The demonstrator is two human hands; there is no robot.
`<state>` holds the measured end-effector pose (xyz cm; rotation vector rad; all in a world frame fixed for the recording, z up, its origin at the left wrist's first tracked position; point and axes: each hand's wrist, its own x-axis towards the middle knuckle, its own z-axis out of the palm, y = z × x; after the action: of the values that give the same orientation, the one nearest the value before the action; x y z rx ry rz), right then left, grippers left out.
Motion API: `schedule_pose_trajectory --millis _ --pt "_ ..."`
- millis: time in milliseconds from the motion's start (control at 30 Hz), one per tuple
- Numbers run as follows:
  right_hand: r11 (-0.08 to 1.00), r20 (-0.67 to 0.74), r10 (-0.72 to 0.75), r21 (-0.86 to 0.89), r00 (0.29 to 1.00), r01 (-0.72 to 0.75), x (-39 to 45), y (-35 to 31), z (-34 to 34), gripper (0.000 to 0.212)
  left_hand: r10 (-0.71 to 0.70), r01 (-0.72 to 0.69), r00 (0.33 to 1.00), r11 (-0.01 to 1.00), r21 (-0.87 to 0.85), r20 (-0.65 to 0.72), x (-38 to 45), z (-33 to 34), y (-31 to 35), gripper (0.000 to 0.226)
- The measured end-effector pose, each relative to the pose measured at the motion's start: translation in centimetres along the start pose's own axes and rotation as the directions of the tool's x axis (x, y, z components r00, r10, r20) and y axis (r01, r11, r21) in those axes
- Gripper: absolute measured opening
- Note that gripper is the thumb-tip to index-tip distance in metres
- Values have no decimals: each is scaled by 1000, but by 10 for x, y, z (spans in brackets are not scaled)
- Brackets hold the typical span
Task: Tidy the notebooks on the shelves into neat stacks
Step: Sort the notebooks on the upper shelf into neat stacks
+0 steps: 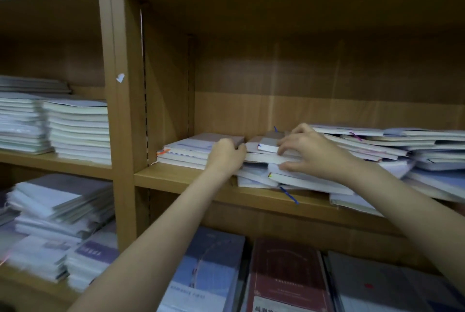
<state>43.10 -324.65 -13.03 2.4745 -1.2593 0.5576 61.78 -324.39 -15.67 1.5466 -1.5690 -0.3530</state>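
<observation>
A small neat stack of pale notebooks (186,150) lies at the left end of the middle wooden shelf (181,177). My left hand (226,155) grips that stack's right end, fingers curled over its top corner. To the right spreads a messy heap of notebooks (377,150), tilted and overlapping, some hanging over the shelf's front edge. My right hand (307,153) grips a few notebooks in the heap's left part, fingers on top and thumb against the page edges below. A blue ribbon marker (289,194) dangles from the heap.
The left bay holds tidy white stacks (78,133) on its middle shelf and looser, blurred piles (60,213) below. On the lowest level lie a blue-grey book (208,269), a dark red book (286,274) and a grey one (377,286). A wooden upright (120,110) divides the bays.
</observation>
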Motion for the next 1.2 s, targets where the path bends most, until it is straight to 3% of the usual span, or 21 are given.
schedule_pose_trajectory --millis 67,133,200,300,333,467,567,633,767,833,867,933,967,1000,1033,1100,1200 --pt "1000 -9 -25 -7 1000 25 -2 1 3 30 -88 90 996 987 -134 17 1 0 9 26" --pt "998 -18 -52 -23 998 51 -4 2 3 31 -169 185 983 908 -376 75 1 3 19 33" --pt "998 -18 -54 -42 998 53 -8 2 1 35 -218 292 956 744 -600 194 1 6 24 44" --pt "996 -4 -55 -70 998 55 -14 -2 0 39 -210 398 917 483 -780 338 -3 5 21 34" --pt "996 -2 -50 -71 999 50 -16 -3 -1 39 -203 406 914 439 -802 351 -3 5 19 29" --pt "999 17 17 -44 1000 -16 -14 -8 -3 41 -263 345 933 457 -819 246 -4 -9 15 22" --pt "995 51 92 -45 994 -89 -9 -17 -6 45 -304 306 937 478 -824 172 -10 -43 9 33" --pt "993 48 117 10 992 -117 -7 -30 -8 53 -310 246 946 506 -827 92 -20 -68 9 23" --pt "971 -126 103 230 987 -72 -11 -61 -14 48 -271 74 960 483 -873 -68 -51 -106 24 6" --pt "864 -129 206 489 970 -118 -17 -71 -21 60 -227 8 968 441 -897 -103 -63 -113 35 6" --pt "736 -68 261 659 963 -152 -22 -74 -26 66 -194 -20 974 447 -894 -119 -68 -113 42 6" --pt "264 50 321 954 946 -140 -39 -75 -40 65 -112 -64 985 482 -874 -133 -74 -105 61 9" --pt "-7 89 346 996 934 -92 -50 -71 -49 58 -70 -78 989 496 -865 -130 -77 -97 72 9" --pt "-209 96 376 978 922 -17 -62 -65 -58 49 -32 -90 992 504 -859 -122 -79 -87 82 7" --pt "-308 78 424 949 902 63 -76 -57 -67 40 -2 -95 994 508 -856 -111 -81 -75 92 6" --pt "-320 41 554 933 832 167 -106 -37 -81 26 34 -68 998 510 -858 -59 -87 -44 113 8" --pt "-182 46 732 975 680 130 -153 -4 -98 37 93 12 993 511 -859 70 -100 11 142 6"
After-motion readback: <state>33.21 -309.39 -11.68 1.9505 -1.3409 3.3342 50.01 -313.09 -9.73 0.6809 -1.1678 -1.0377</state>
